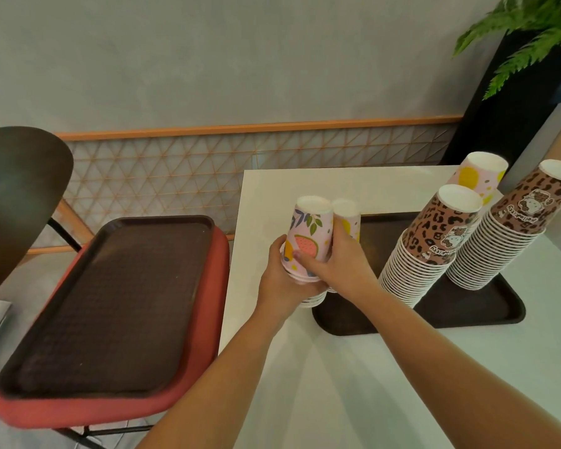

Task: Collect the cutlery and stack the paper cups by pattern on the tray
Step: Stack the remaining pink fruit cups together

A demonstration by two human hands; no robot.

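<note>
Gripping one pink fruit-print cup stack (306,247), both hands, left (277,280) and right (336,270), curl their fingers round it.

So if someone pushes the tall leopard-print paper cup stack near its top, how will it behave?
The nearer tall leopard-print paper cup stack would probably tip, since it already leans and is narrow. It looks light, being thin paper. It may knock the second leopard-print stack beside it on the dark brown plastic tray.
</note>
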